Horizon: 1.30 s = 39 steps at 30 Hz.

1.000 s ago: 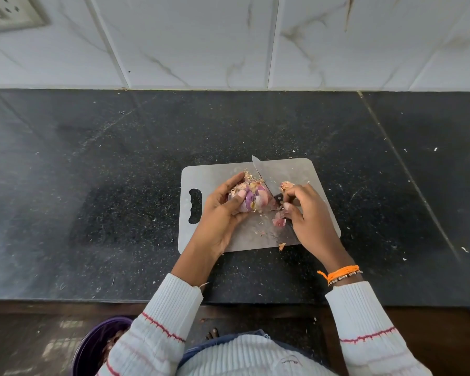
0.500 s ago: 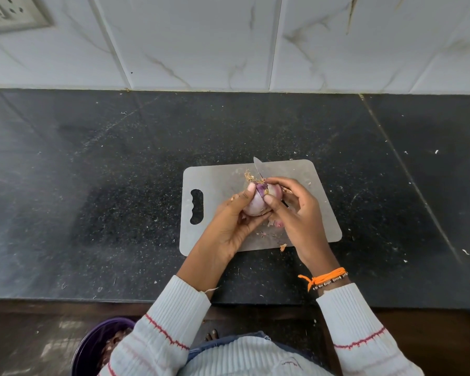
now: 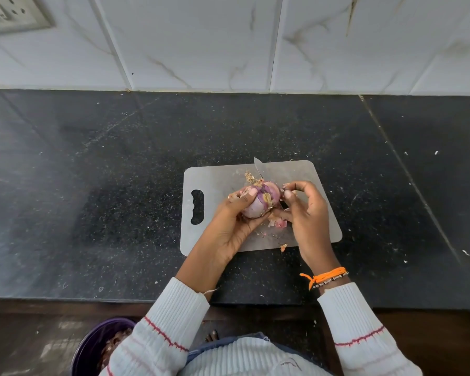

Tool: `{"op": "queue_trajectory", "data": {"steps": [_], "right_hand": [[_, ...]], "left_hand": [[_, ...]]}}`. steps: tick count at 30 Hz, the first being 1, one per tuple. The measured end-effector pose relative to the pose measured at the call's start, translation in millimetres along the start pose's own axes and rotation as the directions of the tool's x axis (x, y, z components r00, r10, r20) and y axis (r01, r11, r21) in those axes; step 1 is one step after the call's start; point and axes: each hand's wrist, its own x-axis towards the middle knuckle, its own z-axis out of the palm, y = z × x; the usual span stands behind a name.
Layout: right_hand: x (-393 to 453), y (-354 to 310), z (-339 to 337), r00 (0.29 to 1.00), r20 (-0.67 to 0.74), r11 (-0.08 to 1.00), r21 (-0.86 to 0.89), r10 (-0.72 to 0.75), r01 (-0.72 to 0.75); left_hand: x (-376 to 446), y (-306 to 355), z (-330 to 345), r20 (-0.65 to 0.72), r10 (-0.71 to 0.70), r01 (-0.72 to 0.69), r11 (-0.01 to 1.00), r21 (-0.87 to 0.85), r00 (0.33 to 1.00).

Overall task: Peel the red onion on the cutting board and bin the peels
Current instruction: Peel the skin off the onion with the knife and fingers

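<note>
My left hand (image 3: pixel 229 226) grips the red onion (image 3: pixel 261 199) just above the grey cutting board (image 3: pixel 217 180), thumb across its top. The onion is partly peeled, with purple streaks and a dry root tuft. To the onion's right, my right hand (image 3: pixel 305 215) has its fingers curled, and thumb and forefinger pinch a small bit of peel beside the onion. Loose peel scraps (image 3: pixel 278 222) lie on the board under my hands. A knife (image 3: pixel 259 166) lies on the board behind the onion, its handle hidden.
The board sits on a dark speckled counter (image 3: pixel 106 185) below a white tiled wall. A purple bin (image 3: pixel 92 346) with peels inside stands on the floor at the lower left, below the counter's front edge. One peel scrap (image 3: pixel 283 247) lies at the board's near edge.
The onion has been turned in my left hand, showing a more peeled side. My right hand has drawn back to the right of the onion, pinching a bit of peel.
</note>
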Motion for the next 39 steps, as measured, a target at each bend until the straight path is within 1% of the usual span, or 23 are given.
{"op": "queue_trajectory", "data": {"steps": [2, 5, 8, 11, 15, 20, 23, 25, 28, 30, 31, 32, 35, 39], "right_hand": [[1, -3, -1, 1.000, -0.012, 1.000, -0.011, 0.026, -0.027], [0, -8, 2, 1.000, -0.016, 0.994, -0.108, 0.001, -0.003], [-4, -14, 5, 1.000, -0.025, 0.984, -0.176, -0.004, 0.000], [-6, -20, 5, 0.998, -0.053, 0.975, -0.219, -0.043, 0.030], [-6, -23, 2, 0.995, -0.073, 0.960, -0.277, -0.071, 0.049], [-6, -24, 0, 0.992, -0.077, 0.950, -0.302, -0.101, 0.074], [-5, -20, -3, 0.987, -0.076, 0.936, -0.335, -0.139, 0.106], [-3, -15, -6, 0.988, -0.096, 0.942, -0.325, -0.124, 0.087], [-2, -9, -7, 0.989, -0.141, 0.975, -0.222, -0.038, 0.006], [-2, -9, -6, 0.990, -0.135, 0.992, -0.110, 0.043, -0.058], [-2, -10, -5, 0.990, -0.121, 0.993, -0.086, 0.066, -0.076], [-3, -12, -3, 0.993, -0.105, 0.992, -0.106, 0.059, -0.071], [-5, -14, 2, 0.997, -0.073, 0.971, -0.238, -0.022, 0.004], [-2, -9, 2, 0.995, -0.071, 0.946, -0.320, -0.071, 0.045]], "left_hand": [[1, 0, -2, -0.039, 0.008, -0.007, 1.000, 0.020, 0.999], [0, -2, -4, -0.067, 0.028, -0.025, 0.999, 0.045, 0.997], [-1, -3, -3, -0.078, 0.084, -0.075, 0.992, 0.103, 0.993], [-1, -5, -1, -0.100, 0.143, -0.125, 0.978, 0.168, 0.985], [-1, -8, -2, -0.101, 0.207, -0.175, 0.948, 0.265, 0.973], [-5, -9, 1, -0.097, 0.229, -0.179, 0.911, 0.371, 0.968], [-6, -10, 4, -0.103, 0.221, -0.170, 0.916, 0.363, 0.970], [-5, -9, 5, -0.108, 0.210, -0.165, 0.931, 0.325, 0.972], [-6, -9, 8, -0.120, 0.186, -0.152, 0.957, 0.248, 0.975], [-7, -8, 10, -0.130, 0.182, -0.148, 0.962, 0.231, 0.975], [-7, -8, 10, -0.135, 0.184, -0.151, 0.963, 0.226, 0.974], [-7, -8, 10, -0.138, 0.185, -0.152, 0.964, 0.219, 0.973], [-6, -8, 11, -0.139, 0.187, -0.153, 0.962, 0.226, 0.972], [-6, -8, 9, -0.172, 0.172, -0.135, 0.969, 0.208, 0.970]]}}
